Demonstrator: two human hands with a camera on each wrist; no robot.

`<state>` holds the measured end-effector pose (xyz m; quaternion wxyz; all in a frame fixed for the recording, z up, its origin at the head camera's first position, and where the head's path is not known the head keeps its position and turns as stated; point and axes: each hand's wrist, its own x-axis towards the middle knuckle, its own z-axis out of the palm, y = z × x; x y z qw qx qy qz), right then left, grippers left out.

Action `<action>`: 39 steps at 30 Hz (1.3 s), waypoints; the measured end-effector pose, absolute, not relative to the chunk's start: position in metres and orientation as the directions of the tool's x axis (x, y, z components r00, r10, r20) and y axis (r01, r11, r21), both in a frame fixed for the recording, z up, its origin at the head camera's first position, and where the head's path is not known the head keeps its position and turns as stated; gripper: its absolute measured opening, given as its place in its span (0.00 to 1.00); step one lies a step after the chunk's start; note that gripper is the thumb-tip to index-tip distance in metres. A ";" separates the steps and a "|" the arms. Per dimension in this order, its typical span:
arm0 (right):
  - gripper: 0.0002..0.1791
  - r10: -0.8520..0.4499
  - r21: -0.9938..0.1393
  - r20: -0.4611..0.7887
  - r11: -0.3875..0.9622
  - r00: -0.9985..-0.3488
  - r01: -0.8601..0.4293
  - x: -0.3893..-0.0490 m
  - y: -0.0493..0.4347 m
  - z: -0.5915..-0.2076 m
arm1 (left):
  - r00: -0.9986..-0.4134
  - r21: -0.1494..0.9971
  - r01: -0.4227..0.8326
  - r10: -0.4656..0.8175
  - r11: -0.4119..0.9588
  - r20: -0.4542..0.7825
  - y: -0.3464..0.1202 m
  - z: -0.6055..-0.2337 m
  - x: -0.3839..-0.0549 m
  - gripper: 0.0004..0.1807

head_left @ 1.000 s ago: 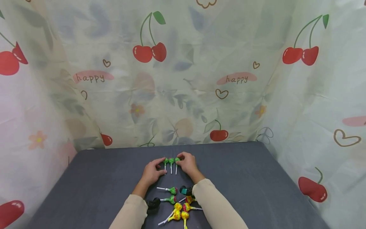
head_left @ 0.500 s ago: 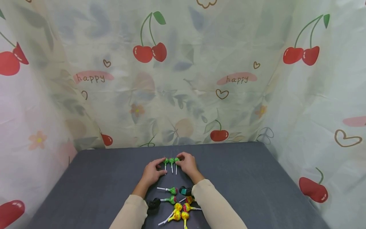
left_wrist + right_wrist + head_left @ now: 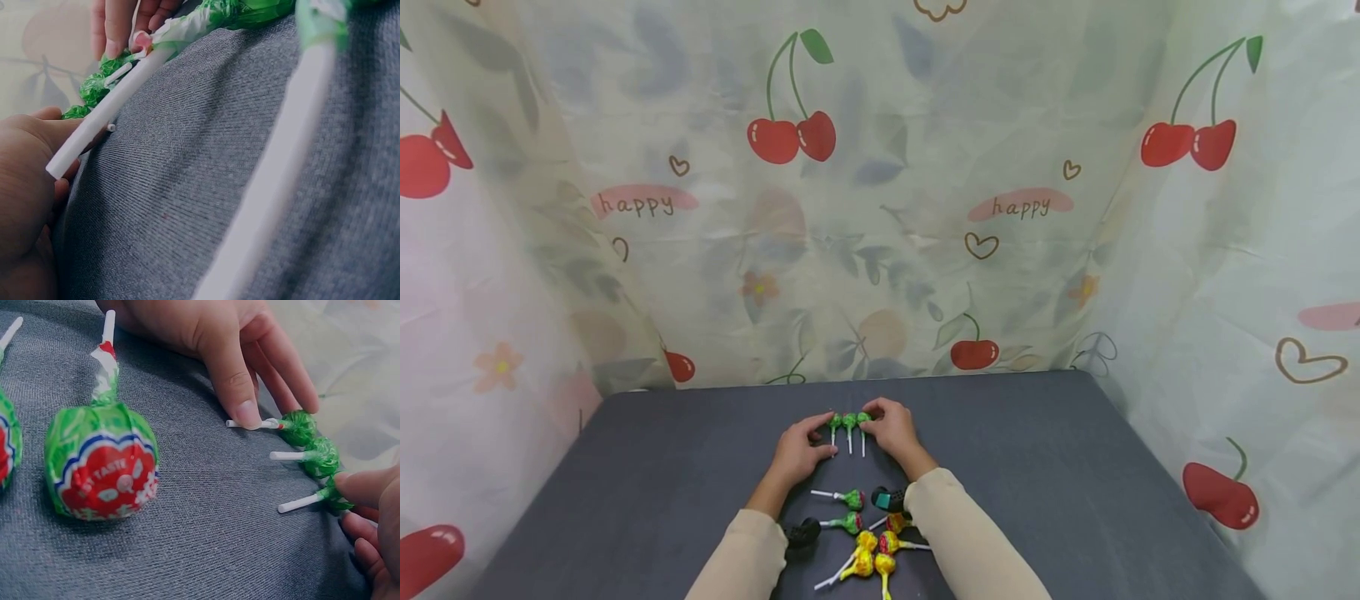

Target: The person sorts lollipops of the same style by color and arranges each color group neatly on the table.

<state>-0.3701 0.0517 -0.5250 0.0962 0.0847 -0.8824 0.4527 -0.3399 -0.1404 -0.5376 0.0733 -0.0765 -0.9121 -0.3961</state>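
Three green-wrapped lollipops stand side by side in a row on the dark cloth, heads away from me, white sticks toward me. My left hand (image 3: 796, 450) is at the left lollipop (image 3: 299, 427). Its thumb presses on the stick and a fairly straight finger touches the head. Between the hands lies the middle lollipop (image 3: 321, 456), which neither hand grips. My right hand (image 3: 891, 427) pinches the head of the right lollipop (image 3: 301, 503) between thumb and finger, hiding part of the wrapper.
Nearer me lie two more green lollipops (image 3: 853, 500), sticks to the left. Several yellow lollipops (image 3: 886, 567) are clustered in front of them, one partly behind my right sleeve (image 3: 966, 525). A printed curtain (image 3: 880, 208) surrounds the dark table (image 3: 655, 483).
The right lollipop's head has shifted slightly left, close to the middle one, and its stick points straighter toward me. My left hand has stayed in place.
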 end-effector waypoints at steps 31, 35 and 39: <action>0.14 -0.288 -0.782 0.246 0.505 -0.925 -0.365 -0.338 0.072 -0.498 | -0.974 0.717 0.215 0.096 0.663 0.203 -0.141 -0.536 -0.339 0.31; 0.14 -0.325 -0.785 0.237 0.491 -0.916 -0.378 -0.326 0.070 -0.496 | -0.974 0.716 0.218 0.097 0.664 0.207 -0.141 -0.536 -0.339 0.31; 0.13 -0.355 -0.777 0.223 0.497 -0.908 -0.386 -0.317 0.070 -0.499 | -0.973 0.716 0.221 0.095 0.662 0.212 -0.140 -0.536 -0.339 0.31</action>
